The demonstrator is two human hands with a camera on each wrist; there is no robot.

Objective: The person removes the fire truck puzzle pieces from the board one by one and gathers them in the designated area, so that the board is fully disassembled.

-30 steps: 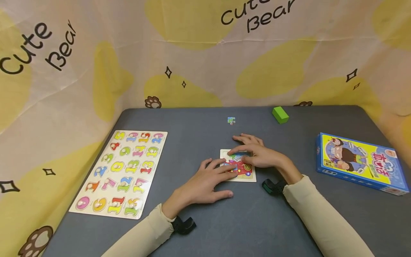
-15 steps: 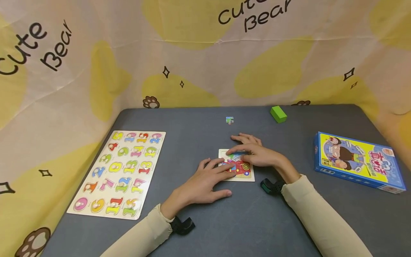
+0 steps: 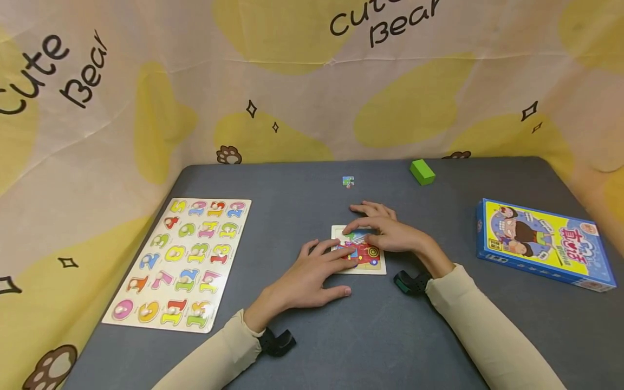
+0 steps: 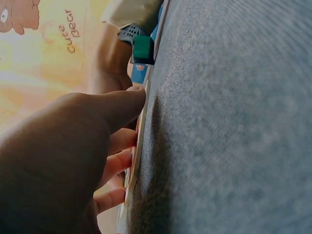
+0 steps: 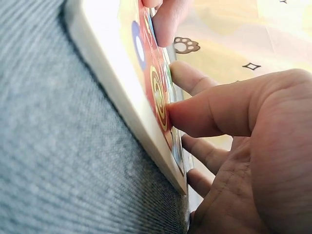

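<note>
A small jigsaw puzzle [image 3: 363, 265] with a pale border and a red vehicle picture lies flat on the grey table. My left hand [image 3: 312, 279] reaches over its left side, fingers spread and fairly straight, fingertips on the picture; the thumb sticks out over the table. From the right, my right hand [image 3: 392, 233] touches the upper part with its thumb and index finger, the other fingers stretched past the far edge. In the right wrist view the thumb presses on the puzzle [image 5: 156, 92] near a yellow wheel. Both hands cover part of the picture.
Beyond the hands lies a loose jigsaw piece [image 3: 348, 182]. A green block [image 3: 422, 172] stands near the table's back edge. To the left is a number peg board [image 3: 214, 271], and a blue and yellow box [image 3: 546, 244] is at the right. A patterned cloth [image 3: 302, 81] hangs behind.
The head view has shifted slightly. Both hands keep the same pose on the puzzle, and nothing else has visibly moved.
</note>
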